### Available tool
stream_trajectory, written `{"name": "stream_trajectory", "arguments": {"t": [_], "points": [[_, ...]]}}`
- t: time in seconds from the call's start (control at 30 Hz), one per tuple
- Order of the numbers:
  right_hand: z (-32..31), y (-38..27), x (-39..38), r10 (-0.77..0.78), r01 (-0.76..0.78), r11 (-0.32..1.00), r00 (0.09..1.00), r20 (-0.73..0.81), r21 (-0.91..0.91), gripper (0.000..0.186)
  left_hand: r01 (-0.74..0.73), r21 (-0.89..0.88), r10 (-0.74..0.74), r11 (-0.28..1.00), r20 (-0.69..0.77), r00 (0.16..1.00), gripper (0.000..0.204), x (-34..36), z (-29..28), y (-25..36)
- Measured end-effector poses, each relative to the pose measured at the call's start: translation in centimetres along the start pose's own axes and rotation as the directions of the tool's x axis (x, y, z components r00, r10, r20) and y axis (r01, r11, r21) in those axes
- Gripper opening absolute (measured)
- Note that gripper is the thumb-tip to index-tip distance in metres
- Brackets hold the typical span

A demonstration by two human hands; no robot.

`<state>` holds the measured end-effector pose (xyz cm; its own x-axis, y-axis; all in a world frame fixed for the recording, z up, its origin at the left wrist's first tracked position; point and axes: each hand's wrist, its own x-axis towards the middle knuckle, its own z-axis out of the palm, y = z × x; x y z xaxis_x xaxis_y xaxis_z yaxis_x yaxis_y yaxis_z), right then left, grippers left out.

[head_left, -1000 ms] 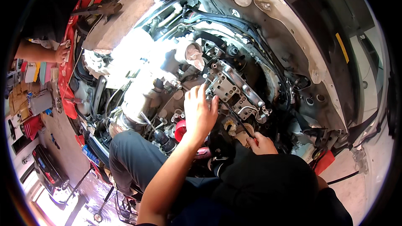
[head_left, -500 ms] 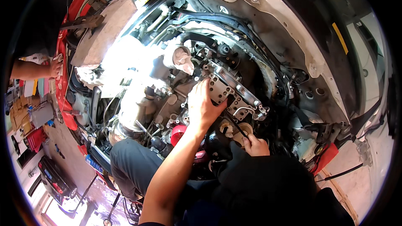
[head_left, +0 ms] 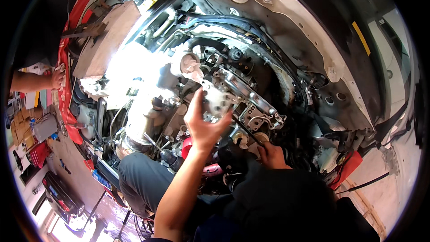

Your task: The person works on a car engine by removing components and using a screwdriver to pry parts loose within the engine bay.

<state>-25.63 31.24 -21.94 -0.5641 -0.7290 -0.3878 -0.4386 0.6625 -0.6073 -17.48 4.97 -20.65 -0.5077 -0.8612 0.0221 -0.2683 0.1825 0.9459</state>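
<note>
My left hand (head_left: 204, 125) grips a pale metal plate with round holes (head_left: 218, 101) between thumb and fingers, just above the engine. The plate is blurred by motion. Beside it lies the long silver metal assembly (head_left: 251, 94) on the engine, with a bent metal tube (head_left: 257, 117) at its lower end. My right hand (head_left: 272, 155) is closed around a thin black rod-like tool (head_left: 246, 130), whose far end points up toward the plate. I cannot make out its tip.
White crumpled material (head_left: 191, 66) plugs a round opening behind my left hand. A glaring light washes out the engine bay's left part. A thick black cable bundle (head_left: 251, 24) curves along the far side. Another person's hand (head_left: 58, 76) rests on the red car edge at left.
My left hand has moved left, carrying the holed metal plate off the engine assembly. My right hand stays near the same spot with the black tool, its knuckles turned somewhat.
</note>
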Motion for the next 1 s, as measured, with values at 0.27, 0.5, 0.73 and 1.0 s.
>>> {"name": "stream_trajectory", "arguments": {"t": [0.27, 0.5, 0.73, 1.0], "points": [[-2.3, 1.4, -2.7, 0.07, -0.078, 0.992, 0.994, 0.084, 0.098, 0.017, 0.511, -0.819, -0.453, 0.259, 0.364, 0.814, 0.074, 1.2, -8.1, 4.2], [-1.5, 2.1, -2.9, 0.057, -0.059, 0.992, 0.998, 0.021, 0.11, 0.02, 0.675, -0.734, -0.19, -0.068, 0.674, 0.714, 0.101, -0.2, -8.8, 2.8], [-1.3, 2.0, -2.8, 0.036, -0.037, 0.991, 0.999, 0.005, 0.127, 0.018, 0.754, -0.651, -0.027, -0.088, 0.758, 0.652, 0.105, -0.6, -8.9, 5.2], [-0.8, 3.2, -2.9, 0.044, -0.047, 0.991, 0.999, 0.029, 0.122, 0.018, 0.676, -0.627, 0.128, -0.387, 0.69, 0.713, 0.116, -0.6, -7.9, 6.8]]}}
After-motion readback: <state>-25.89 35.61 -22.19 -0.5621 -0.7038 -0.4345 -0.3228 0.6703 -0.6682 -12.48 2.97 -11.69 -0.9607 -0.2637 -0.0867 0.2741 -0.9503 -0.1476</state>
